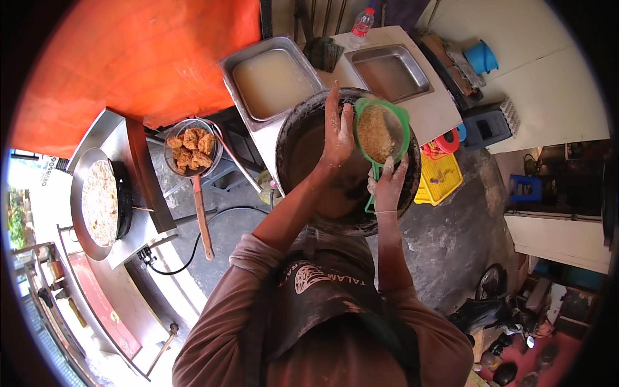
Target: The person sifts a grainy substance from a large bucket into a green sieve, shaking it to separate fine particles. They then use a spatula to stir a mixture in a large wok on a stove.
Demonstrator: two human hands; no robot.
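My right hand (pixel 388 186) grips the handle of a green plastic sieve (pixel 406 116), holding it over a large round dark pan (pixel 285 176). Pale brown crumbs (pixel 375 133) lie in the sieve's mesh. Just left of the sieve, my left hand (pixel 337 133) is raised with its fingers extended and nothing in it. Flour-like dust coats both hands. Inside the pan is a brownish layer, partly hidden by my left forearm.
Beyond the pan, a steel tray (pixel 227 67) holds cloudy liquid beside a second tray (pixel 425 87). Fried pieces (pixel 191 147) rest in a wire strainer (pixel 169 162) at left. Further left is a wok of bubbling oil (pixel 99 203). A yellow basket (pixel 447 179) stands at right.
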